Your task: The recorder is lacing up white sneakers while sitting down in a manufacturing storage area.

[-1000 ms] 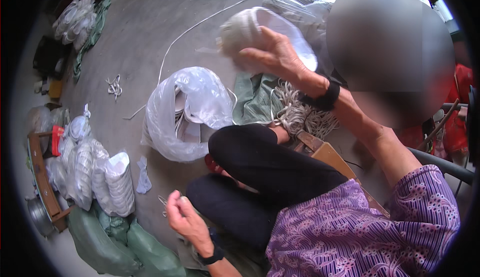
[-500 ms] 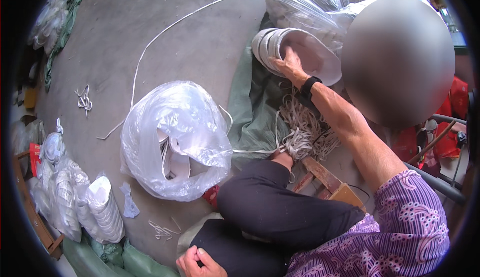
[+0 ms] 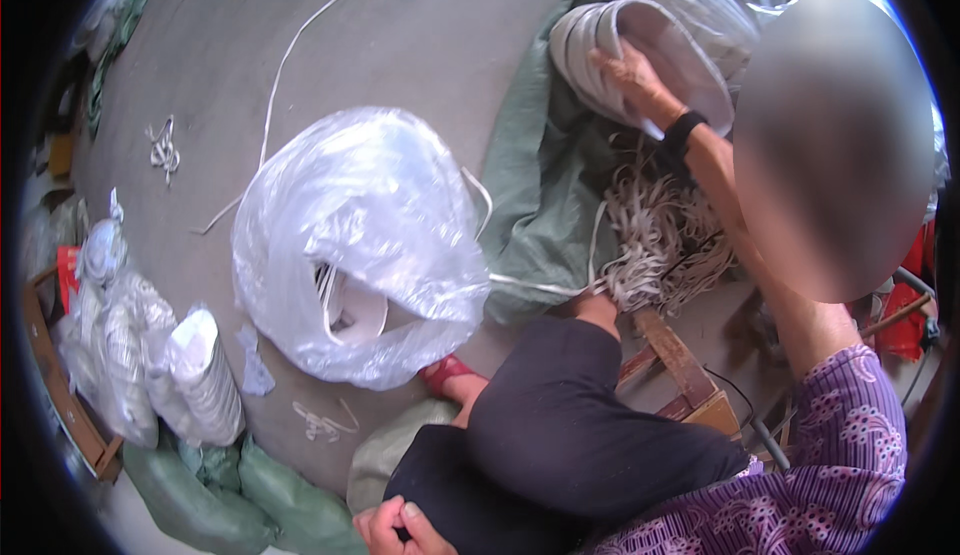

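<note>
My right hand [image 3: 640, 83], with a dark band at its wrist, reaches out at the upper right. Its fingers are curled over the rim of a stack of nested white oval shells [image 3: 690, 60], whose open side tilts to the right. The fingertips are partly hidden in the stack. My left hand [image 3: 400, 530] is by my dark-trousered knee at the bottom edge, fingers and thumb drawn together. Whether it holds something small cannot be made out. A large clear plastic bag [image 3: 370, 185] with white pieces inside stands open on the floor between my hands.
A tangle of white cords [image 3: 660, 230] lies beside green sacking [image 3: 540, 195]. A wooden stool or frame [image 3: 680, 360] stands by my leg. Bagged white stacks [image 3: 205, 385] stand at the left above green sacks [image 3: 290, 510]. A blurred patch hides part of the upper right.
The view has shifted, so the stack and my right hand appear farther right and higher. My right hand stays on the stack. My left hand has barely moved.
</note>
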A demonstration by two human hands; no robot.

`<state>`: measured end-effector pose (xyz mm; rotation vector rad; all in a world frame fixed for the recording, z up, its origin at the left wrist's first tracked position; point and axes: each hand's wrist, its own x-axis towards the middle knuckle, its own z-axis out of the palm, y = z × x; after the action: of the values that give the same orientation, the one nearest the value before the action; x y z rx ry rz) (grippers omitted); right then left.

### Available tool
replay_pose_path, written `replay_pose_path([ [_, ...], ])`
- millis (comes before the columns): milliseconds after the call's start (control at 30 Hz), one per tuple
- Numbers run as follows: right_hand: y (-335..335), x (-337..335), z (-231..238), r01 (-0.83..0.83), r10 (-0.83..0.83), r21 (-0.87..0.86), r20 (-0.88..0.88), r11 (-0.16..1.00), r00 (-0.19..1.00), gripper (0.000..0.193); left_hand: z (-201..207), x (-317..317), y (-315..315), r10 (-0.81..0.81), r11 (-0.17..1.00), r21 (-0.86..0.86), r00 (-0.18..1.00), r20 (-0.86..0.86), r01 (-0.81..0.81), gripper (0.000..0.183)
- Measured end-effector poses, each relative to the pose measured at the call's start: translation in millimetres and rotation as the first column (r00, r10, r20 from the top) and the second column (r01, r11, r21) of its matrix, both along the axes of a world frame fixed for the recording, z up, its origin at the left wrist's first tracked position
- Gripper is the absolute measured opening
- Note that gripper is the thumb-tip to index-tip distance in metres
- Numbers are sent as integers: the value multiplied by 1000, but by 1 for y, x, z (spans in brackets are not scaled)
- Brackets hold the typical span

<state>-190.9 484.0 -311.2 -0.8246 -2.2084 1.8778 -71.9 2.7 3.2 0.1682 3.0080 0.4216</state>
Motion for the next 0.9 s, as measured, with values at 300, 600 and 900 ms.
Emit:
replay_pose_path([
  [300, -55, 13, 75, 159, -26, 774, -182, 613, 983, 37, -1, 9, -16, 50, 995, 89, 998, -46, -45, 7],
  [600, -344, -18, 116, -567, 646, -449, 30, 691, 763, 25, -4, 25, -24, 119, 988, 105, 992, -29, -116, 10],
  [900, -316, -70, 19, -476, 543, -325, 160, 817, 824, 53, 0, 30, -33, 172, 972, 172, 983, -69, -158, 8],
])
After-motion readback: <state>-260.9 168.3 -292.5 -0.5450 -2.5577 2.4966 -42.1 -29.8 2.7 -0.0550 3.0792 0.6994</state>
